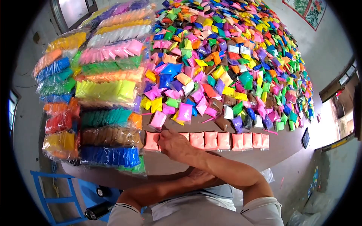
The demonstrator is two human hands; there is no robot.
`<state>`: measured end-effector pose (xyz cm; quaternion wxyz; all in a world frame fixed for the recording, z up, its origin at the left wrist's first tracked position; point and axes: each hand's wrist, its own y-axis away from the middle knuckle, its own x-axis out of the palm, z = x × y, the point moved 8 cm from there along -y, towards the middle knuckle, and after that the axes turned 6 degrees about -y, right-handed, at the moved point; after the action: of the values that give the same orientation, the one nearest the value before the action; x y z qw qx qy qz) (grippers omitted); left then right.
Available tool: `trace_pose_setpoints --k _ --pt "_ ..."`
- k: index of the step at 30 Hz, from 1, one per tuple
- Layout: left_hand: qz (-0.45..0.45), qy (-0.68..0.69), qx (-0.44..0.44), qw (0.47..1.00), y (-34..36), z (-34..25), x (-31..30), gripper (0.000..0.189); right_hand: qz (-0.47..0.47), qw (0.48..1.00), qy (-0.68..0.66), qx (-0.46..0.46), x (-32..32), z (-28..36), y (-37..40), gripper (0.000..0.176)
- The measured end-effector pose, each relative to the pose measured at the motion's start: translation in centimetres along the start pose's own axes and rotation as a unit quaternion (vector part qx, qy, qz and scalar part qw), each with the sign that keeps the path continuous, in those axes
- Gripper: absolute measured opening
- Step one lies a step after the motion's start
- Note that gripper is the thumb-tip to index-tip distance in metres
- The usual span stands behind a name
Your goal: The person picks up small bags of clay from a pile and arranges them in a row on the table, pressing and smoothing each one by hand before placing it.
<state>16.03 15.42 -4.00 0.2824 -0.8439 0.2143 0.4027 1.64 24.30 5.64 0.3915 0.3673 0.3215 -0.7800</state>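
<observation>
My right hand [172,145] reaches across to the left end of a row of small salmon-pink packets [210,141] along the table's near side. Its fingers are curled together over one packet of that row, covering most of it. Just left of the fingers lies another salmon-pink packet [152,141]. Under my right forearm rests my left hand [202,177], close to my body near the table edge. That forearm hides much of it, and its fingers do not show. A loose pink packet [157,119] lies just beyond my right hand.
A big heap of mixed-colour packets [233,67] covers the table's far side. Clear bags of packets sorted by colour, one brown [111,138], are stacked at the left. A phone-like dark slab [305,138] lies at the right edge. A blue frame [56,199] stands lower left.
</observation>
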Motion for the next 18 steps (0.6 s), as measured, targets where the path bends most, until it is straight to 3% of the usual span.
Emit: trace_pose_setpoints --k 2,7,12,15,17,18 --pt "-0.073 0.004 0.022 0.997 -0.1 -0.4 0.3 0.050 0.010 1.000 -0.006 0.006 0.2 0.0 -0.1 0.035" --pt "0.153 0.123 -0.016 0.980 -0.4 -0.3 0.6 0.040 -0.017 1.000 -0.021 -0.004 0.3 -0.1 -0.3 0.036" --pt "0.148 0.109 -0.007 0.983 -1.4 -0.5 -2.7 0.026 0.035 0.992 -0.110 -0.046 -0.7 -1.0 -1.2 0.037" --pt "0.171 0.053 -0.007 0.984 -2.2 -0.8 -4.2 0.021 -0.139 0.988 0.030 -0.051 -4.9 -2.4 -3.2 0.039" --pt "0.072 0.035 -0.002 0.997 -2.9 -0.9 -5.9 0.021 -0.176 0.980 0.089 -0.042 -8.5 -3.2 -5.6 0.045" --pt "-0.071 0.050 0.016 0.996 -3.1 -1.1 -7.6 0.025 -0.182 0.976 0.112 -0.040 -8.9 -4.3 -6.7 0.047"
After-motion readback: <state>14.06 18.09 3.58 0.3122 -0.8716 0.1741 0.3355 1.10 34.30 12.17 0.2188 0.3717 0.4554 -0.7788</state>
